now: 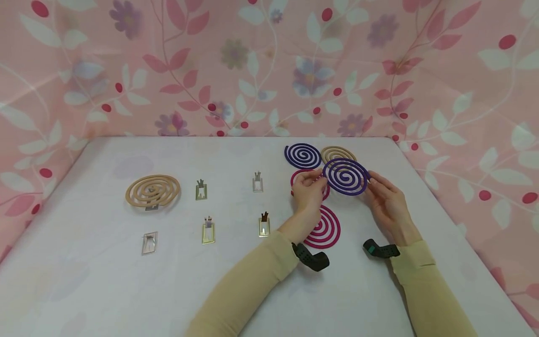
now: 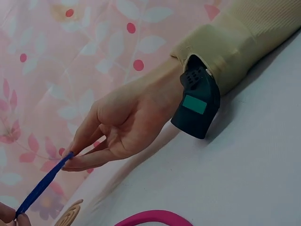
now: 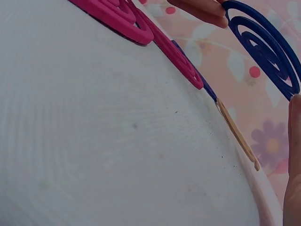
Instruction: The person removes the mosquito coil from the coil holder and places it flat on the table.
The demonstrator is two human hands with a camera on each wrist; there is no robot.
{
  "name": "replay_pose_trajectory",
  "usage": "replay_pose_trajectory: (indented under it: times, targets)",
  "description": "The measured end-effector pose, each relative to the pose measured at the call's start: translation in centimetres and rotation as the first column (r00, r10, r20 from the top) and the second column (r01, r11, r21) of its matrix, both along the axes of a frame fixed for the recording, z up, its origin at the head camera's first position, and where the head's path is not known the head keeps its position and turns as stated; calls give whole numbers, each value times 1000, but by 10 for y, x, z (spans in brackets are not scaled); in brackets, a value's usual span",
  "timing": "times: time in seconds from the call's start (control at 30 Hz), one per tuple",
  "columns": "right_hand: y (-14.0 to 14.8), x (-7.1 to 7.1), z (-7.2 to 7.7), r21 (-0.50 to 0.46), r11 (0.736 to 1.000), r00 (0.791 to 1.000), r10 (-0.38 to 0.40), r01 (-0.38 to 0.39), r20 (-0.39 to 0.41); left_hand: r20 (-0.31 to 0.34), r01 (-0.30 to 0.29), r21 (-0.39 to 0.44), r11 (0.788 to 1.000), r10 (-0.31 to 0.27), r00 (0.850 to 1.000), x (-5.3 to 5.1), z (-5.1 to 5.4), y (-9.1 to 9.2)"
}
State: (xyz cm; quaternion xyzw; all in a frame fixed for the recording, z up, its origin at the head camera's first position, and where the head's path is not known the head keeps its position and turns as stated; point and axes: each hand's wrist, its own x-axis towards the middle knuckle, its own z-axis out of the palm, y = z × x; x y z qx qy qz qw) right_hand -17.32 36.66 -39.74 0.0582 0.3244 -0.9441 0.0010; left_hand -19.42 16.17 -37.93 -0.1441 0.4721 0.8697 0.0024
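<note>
A dark blue spiral coil [image 1: 346, 177] is held up off the table between both hands. The left hand [image 1: 308, 194] pinches its left edge, and the right hand [image 1: 389, 203] pinches its right edge. In the left wrist view the coil [image 2: 42, 188] appears nearly edge-on, with one hand [image 2: 127, 122] pinching its upper end. The right wrist view shows the coil [image 3: 263, 47] between fingertips at both ends. Beneath and around the hands lie two magenta coils, one [image 1: 334, 227] nearer the front, the other partly hidden by the left hand.
Another blue coil [image 1: 303, 156] and a tan coil [image 1: 338, 152] lie at the back right. At left, a tan coil [image 1: 152, 191] sits raised on a metal stand [image 1: 151, 207]. Several small metal stands, among them one [image 1: 149, 243] at front left, stand across the left and middle.
</note>
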Motion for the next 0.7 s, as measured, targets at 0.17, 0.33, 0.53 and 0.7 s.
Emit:
replay_pose_trajectory:
  times: [0.17,0.33,0.53,0.7]
  targets:
    - [0,2,-1,25,997,995,-72,70,67,-4,49,8,999,-49,999,0,-4,0]
    - [-2,2,-2,119,987,991,-119,111,66,9,97,49,994,-98,995,-2,-8,-3]
    - [-4,2,-2,178,970,984,-174,165,37,9,127,117,985,-129,992,-4,-11,-3]
    - [-4,2,-3,158,968,981,-196,192,4,3,139,120,983,-141,990,-3,-12,-3]
